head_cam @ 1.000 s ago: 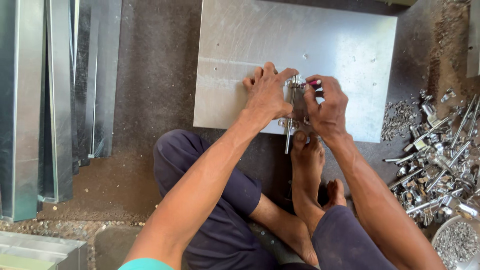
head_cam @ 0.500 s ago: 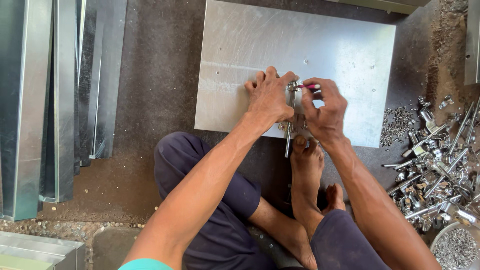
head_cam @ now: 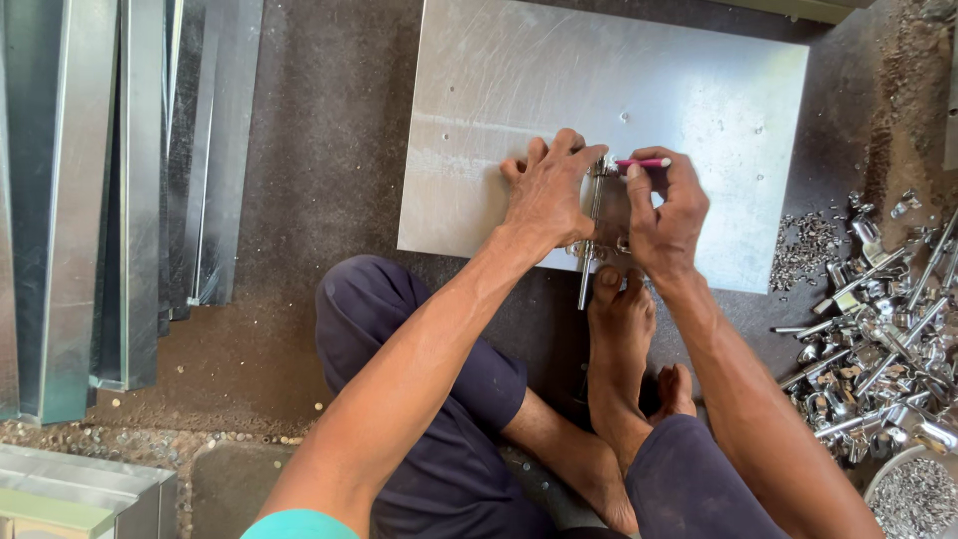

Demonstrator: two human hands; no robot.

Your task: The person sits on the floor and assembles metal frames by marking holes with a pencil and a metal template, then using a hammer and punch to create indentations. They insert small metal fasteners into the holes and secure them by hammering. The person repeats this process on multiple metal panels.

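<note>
Loose metal fittings (head_cam: 878, 339) beside sheet (head_cam: 519, 90)

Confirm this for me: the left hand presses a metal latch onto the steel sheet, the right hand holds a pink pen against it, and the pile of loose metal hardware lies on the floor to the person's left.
One detail is wrong. The pile of loose metal hardware lies to the person's right, not left; folded metal channels lie at the left. The rest holds: the head view shows the left hand pressing the metal latch onto the steel sheet and the right hand holding the pink pen.
</note>
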